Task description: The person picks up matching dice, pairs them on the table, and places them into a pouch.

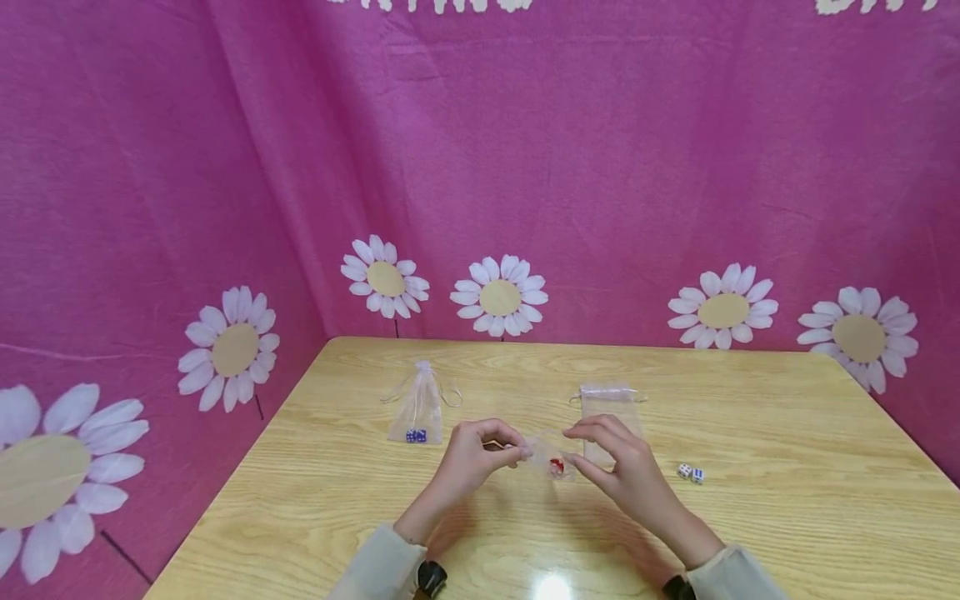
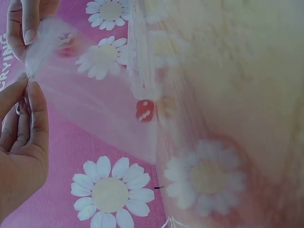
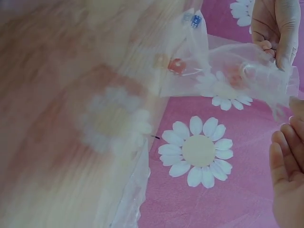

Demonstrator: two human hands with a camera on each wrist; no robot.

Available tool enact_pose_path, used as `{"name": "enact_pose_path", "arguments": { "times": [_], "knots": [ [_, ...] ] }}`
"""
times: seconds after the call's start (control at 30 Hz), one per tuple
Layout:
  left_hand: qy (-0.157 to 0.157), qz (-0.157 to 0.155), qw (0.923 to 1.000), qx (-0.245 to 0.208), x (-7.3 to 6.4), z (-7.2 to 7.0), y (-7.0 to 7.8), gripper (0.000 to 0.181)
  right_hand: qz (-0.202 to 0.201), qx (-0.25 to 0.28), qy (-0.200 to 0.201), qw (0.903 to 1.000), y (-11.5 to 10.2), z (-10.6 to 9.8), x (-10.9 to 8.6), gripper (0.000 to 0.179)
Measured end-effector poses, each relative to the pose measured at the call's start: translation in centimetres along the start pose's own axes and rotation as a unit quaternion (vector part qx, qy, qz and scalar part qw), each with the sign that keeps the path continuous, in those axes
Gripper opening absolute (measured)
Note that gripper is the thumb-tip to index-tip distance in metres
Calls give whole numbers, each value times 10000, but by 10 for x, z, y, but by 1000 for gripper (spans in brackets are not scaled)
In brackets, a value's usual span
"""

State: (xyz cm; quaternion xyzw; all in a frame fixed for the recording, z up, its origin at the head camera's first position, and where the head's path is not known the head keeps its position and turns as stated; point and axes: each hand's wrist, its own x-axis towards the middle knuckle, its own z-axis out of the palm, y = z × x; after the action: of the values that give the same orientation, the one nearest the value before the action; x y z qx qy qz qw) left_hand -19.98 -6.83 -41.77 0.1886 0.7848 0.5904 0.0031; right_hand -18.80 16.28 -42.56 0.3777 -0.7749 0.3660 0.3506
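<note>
My left hand (image 1: 480,458) pinches the gathered edge of a sheer, whitish drawstring bag (image 1: 538,450) above the table. My right hand (image 1: 618,454) is at the bag's other side, thumb and forefinger apart, its fingertips close to the fabric. A red die (image 2: 145,110) shows at the bag's lower part in the left wrist view. A second, blurred red spot shows through the fabric. In the right wrist view the bag (image 3: 256,71) hangs from my left hand (image 3: 275,33), while my right hand (image 3: 289,161) has its fingers extended beside it.
At the left, a sheer bag (image 1: 420,404) with drawn cords holds blue dice (image 1: 416,436). Another sheer bag (image 1: 607,400) lies flat behind my right hand. Two white dice (image 1: 685,471) sit to the right on the wooden table (image 1: 787,433). A pink flowered curtain (image 1: 600,167) stands behind.
</note>
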Motion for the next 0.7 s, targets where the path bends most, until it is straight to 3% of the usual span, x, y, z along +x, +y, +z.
{"name": "enact_pose_path", "arguments": {
  "times": [0.23,0.47,0.7],
  "knots": [
    [-4,41,10000,-3,-1,0,1,10,-59,29,141,9999,2,-1,-5,39],
    [86,-207,9994,-279,0,-3,2,14,613,194,127,9979,4,-8,-11,35],
    [94,-203,9992,-320,0,-3,3,14,1340,568,110,9893,1,-18,-17,24]
  ]
}}
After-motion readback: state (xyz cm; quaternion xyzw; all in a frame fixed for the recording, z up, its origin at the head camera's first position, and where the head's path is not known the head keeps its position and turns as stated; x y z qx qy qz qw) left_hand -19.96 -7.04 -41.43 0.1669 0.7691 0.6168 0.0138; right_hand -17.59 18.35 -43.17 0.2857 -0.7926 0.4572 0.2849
